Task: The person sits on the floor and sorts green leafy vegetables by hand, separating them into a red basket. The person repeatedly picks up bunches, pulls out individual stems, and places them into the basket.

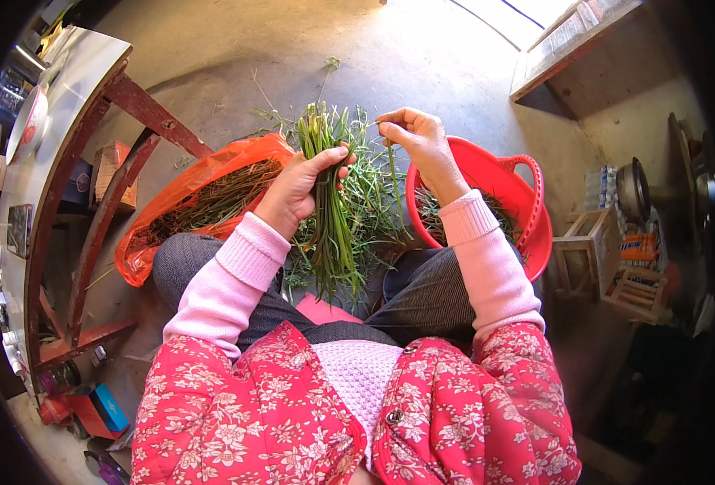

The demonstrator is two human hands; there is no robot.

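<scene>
My left hand (309,188) is closed around a bunch of long green leafy stalks (336,236), with the pale cut ends pointing up and away and the leaf tips hanging toward my lap. To the right of the bunch, my right hand (415,136) pinches a single green blade (392,170) between thumb and fingertips; the blade dangles down. Under both hands a loose heap of green stalks (376,203) lies on the floor. An orange-red plastic bag (212,153) gapes at the left, full of brownish dry stalks (224,194). The red plastic basket (476,160) at the right holds more greens.
A table (84,54) with red-brown legs stands at the left, bearing a bowl (29,124) and a phone (20,230). Cardboard boxes (115,176) sit beneath it. At the right are a wooden stool (588,251) and a metal pot (633,189). Stray stalks litter the concrete floor (224,79).
</scene>
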